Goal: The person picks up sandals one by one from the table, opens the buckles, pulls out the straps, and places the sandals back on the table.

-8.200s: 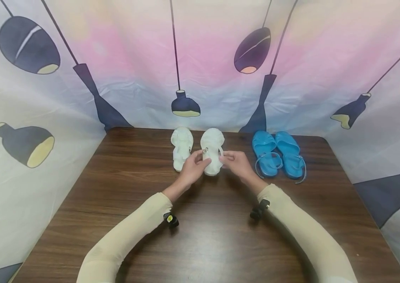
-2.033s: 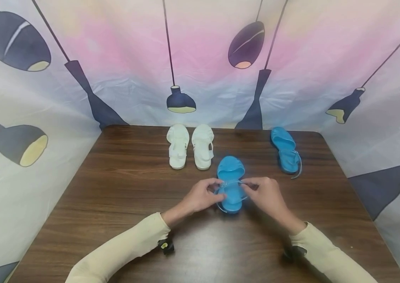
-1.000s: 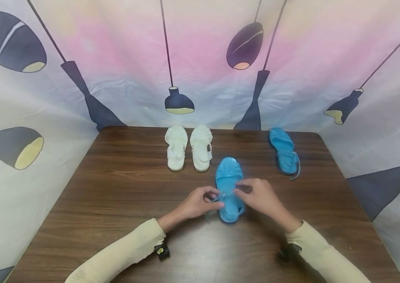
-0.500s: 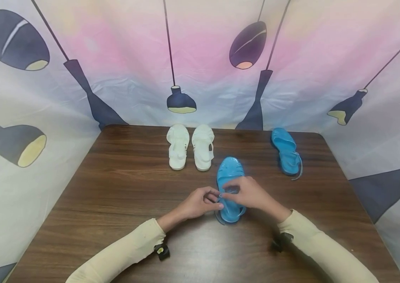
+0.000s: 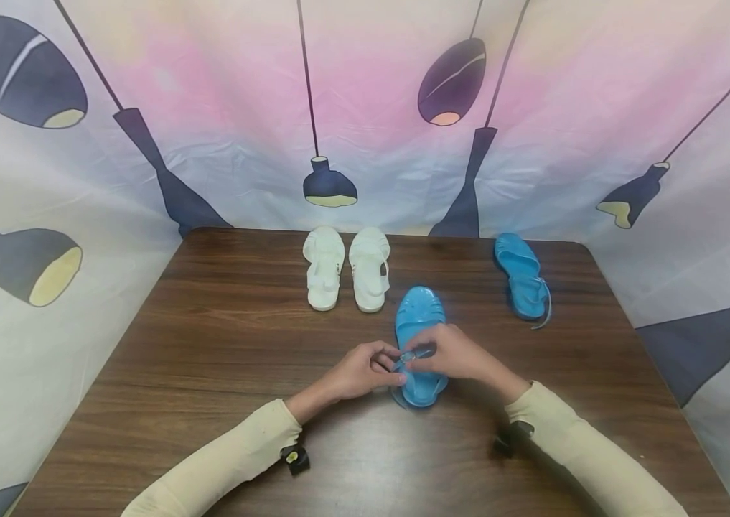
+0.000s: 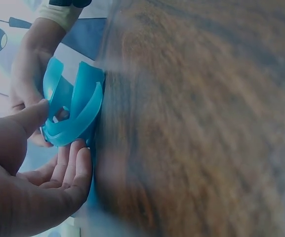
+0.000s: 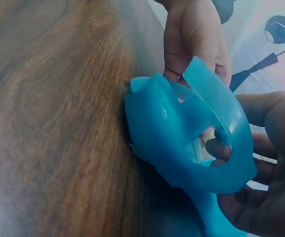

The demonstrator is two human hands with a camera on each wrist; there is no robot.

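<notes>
A blue jelly sandal (image 5: 420, 307) lies on the table, toe pointing away, with its ankle strap across the middle. My left hand (image 5: 360, 371) is at its left side, thumb and fingers holding the strap near the clear buckle (image 5: 408, 356). From the right, my right hand (image 5: 454, 353) reaches over the sandal and pinches the strap by that buckle. In the left wrist view the left thumb and fingers sit either side of the blue strap (image 6: 75, 131). The right wrist view shows the right fingers (image 7: 265, 148) around the strap loop; the buckle is hidden there.
Two white sandals (image 5: 324, 269) stand side by side at the back of the brown wooden table (image 5: 229, 359). The other blue sandal (image 5: 522, 276) lies at the back right, its strap end loose. A lamp-patterned curtain (image 5: 377, 108) hangs behind the table.
Earlier both hands held a white sandal at the back; one blue sandal has since come forward to the middle. Lately my right hand has shifted left along its strap to the buckle.
</notes>
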